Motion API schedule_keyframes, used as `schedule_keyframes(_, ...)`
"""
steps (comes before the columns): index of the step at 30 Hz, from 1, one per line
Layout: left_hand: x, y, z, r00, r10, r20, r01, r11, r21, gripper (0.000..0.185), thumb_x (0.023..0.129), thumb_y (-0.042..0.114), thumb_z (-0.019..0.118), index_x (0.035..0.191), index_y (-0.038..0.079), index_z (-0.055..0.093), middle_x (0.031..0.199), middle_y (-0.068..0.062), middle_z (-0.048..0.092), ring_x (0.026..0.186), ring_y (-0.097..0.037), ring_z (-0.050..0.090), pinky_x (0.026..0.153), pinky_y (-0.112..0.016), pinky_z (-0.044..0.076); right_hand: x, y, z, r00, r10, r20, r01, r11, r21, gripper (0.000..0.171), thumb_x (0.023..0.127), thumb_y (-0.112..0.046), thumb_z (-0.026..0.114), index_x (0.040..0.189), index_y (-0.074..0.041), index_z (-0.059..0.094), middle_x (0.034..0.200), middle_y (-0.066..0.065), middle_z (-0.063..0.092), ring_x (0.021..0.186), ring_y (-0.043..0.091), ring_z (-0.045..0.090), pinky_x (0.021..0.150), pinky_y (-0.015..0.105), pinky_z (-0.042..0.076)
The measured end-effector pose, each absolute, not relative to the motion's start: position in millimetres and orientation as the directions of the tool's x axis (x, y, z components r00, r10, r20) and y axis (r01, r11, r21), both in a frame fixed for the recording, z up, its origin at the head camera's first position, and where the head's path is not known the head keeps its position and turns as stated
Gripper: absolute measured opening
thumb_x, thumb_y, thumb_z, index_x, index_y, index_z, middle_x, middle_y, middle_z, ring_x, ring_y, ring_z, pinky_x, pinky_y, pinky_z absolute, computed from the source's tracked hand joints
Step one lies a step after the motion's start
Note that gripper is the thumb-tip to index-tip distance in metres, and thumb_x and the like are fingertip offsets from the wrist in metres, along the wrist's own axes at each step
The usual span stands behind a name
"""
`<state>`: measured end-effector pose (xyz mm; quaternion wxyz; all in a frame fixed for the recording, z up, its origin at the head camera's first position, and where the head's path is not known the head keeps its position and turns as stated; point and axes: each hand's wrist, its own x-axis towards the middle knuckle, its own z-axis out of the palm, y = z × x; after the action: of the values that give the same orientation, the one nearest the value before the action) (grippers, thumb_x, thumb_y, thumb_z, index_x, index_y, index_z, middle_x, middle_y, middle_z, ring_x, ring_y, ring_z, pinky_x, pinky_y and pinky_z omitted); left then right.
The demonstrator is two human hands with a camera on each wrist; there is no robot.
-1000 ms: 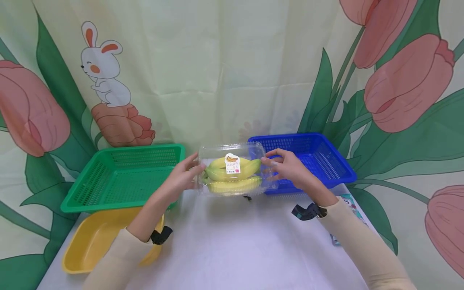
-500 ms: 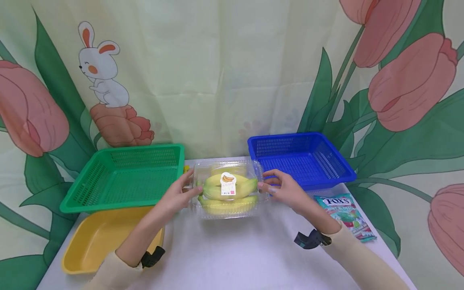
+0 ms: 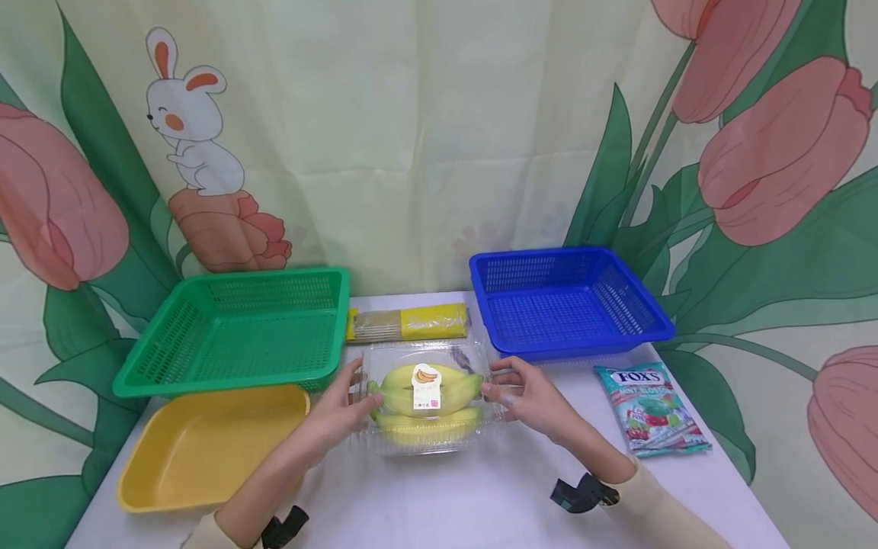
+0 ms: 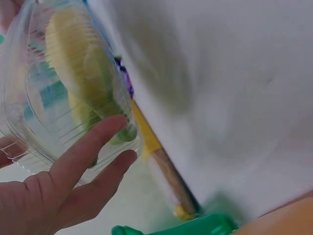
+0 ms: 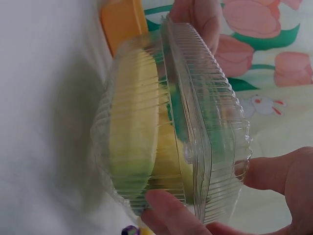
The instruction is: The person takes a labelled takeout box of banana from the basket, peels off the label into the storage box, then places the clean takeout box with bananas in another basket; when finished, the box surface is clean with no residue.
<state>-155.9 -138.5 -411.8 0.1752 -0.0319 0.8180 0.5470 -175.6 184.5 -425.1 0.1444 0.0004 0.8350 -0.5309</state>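
A clear plastic clamshell box (image 3: 405,354) holds yellow-green bananas (image 3: 394,400) and bears a white banana label (image 3: 426,387) on its lid. My left hand (image 3: 339,412) grips its left end, and my right hand (image 3: 535,400) grips the right end. Between them the box is held over the white table, with bare cloth and shadow below it in both wrist views. In the left wrist view, fingers (image 4: 90,147) press the ribbed plastic side. Thumb and fingers of the right hand (image 5: 293,191) sit around the box end in the right wrist view.
Behind the box lies a yellow pack of noodle-like sticks (image 3: 432,322). A green basket (image 3: 267,351) and a yellow basin (image 3: 213,450) stand at left. At right are a blue basket (image 3: 569,305) and a teal candy bag (image 3: 652,408). A patterned curtain (image 3: 411,152) hangs behind.
Both hands have brought the banana box down and toward me from over the back of the table. The yellow pack and the candy bag have come into full sight.
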Motion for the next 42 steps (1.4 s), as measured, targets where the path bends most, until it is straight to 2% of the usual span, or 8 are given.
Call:
schedule_keyframes(7,-154.2,-137.4,-435.6,-0.933,0.121,-0.340,-0.275,0.371,0.887,0.084,0.105,0.018,0.062,0.170,0.006,0.010,0.172,-0.032,0.020,0.152,-0.060,0.033,0.119,-0.069,0.041,-174.9,181.5,-449.7,-0.955,-0.143,-0.260,0.181,0.415,-0.892,0.054,0.098,-0.025,0.077,0.143,-0.004,0.057,0.138,0.021,0.068,0.125,0.037,0.071,0.078,0.042,0.067)
schedule_keyframes(14,-149.4,-134.8,-448.2,-0.929,0.105,-0.355,-0.299,0.351,0.887,0.087,0.105,0.016,0.061,0.170,0.007,0.005,0.172,-0.031,0.020,0.157,-0.058,0.024,0.124,-0.071,0.032,-171.9,182.3,-464.0,-0.959,-0.198,-0.201,0.099,0.430,-0.898,0.054,0.097,-0.026,0.078,0.140,-0.003,0.056,0.138,0.026,0.067,0.122,0.041,0.072,0.079,0.041,0.067)
schedule_keyframes(24,-146.5,-135.2,-450.7,-0.939,0.116,-0.324,-0.267,0.349,0.898,0.089,0.105,0.016,0.063,0.171,0.010,0.004,0.174,-0.032,0.015,0.153,-0.063,0.027,0.122,-0.070,0.035,-169.3,184.7,-463.0,-0.960,-0.197,-0.201,0.099,0.433,-0.896,0.053,0.098,-0.027,0.077,0.141,-0.003,0.056,0.142,0.028,0.065,0.118,0.038,0.074,0.075,0.039,0.067)
schedule_keyframes(30,-144.9,-136.7,-449.7,-0.940,0.105,-0.325,-0.265,0.375,0.888,0.090,0.105,0.020,0.062,0.172,0.013,0.002,0.173,-0.032,0.016,0.151,-0.064,0.032,0.119,-0.071,0.039,-172.1,182.7,-456.7,-0.959,-0.192,-0.208,0.078,0.527,-0.847,0.055,0.098,-0.030,0.077,0.142,-0.003,0.057,0.139,0.026,0.067,0.115,0.036,0.074,0.071,0.036,0.067)
schedule_keyframes(36,-142.9,-138.9,-448.8,-0.937,0.098,-0.335,-0.273,0.391,0.879,0.092,0.105,0.024,0.064,0.172,0.015,0.002,0.174,-0.030,0.016,0.148,-0.061,0.040,0.113,-0.070,0.047,-177.2,182.7,-441.0,-0.985,-0.165,-0.056,-0.085,0.737,-0.671,0.053,0.101,-0.039,0.071,0.139,-0.004,0.062,0.140,0.021,0.068,0.121,0.040,0.071,0.091,0.048,0.065)
schedule_keyframes(39,-142.0,-139.1,-448.5,-0.939,0.087,-0.331,-0.269,0.409,0.872,0.091,0.104,0.026,0.065,0.172,0.020,0.005,0.175,-0.026,0.015,0.148,-0.060,0.040,0.112,-0.071,0.047,-181.9,179.9,-430.3,-0.985,-0.171,0.033,-0.155,0.775,-0.613,0.045,0.102,-0.037,0.071,0.133,-0.004,0.068,0.136,0.018,0.072,0.125,0.040,0.069,0.100,0.055,0.061)
schedule_keyframes(42,-140.1,-138.1,-448.4,-0.953,0.095,-0.288,-0.224,0.421,0.879,0.091,0.102,0.025,0.068,0.172,0.024,0.009,0.177,-0.023,0.014,0.148,-0.061,0.040,0.113,-0.074,0.045,-187.3,175.3,-421.6,-0.974,-0.203,0.100,-0.222,0.780,-0.585,0.039,0.101,-0.033,0.072,0.128,-0.005,0.072,0.132,0.016,0.074,0.127,0.040,0.068,0.104,0.058,0.057)
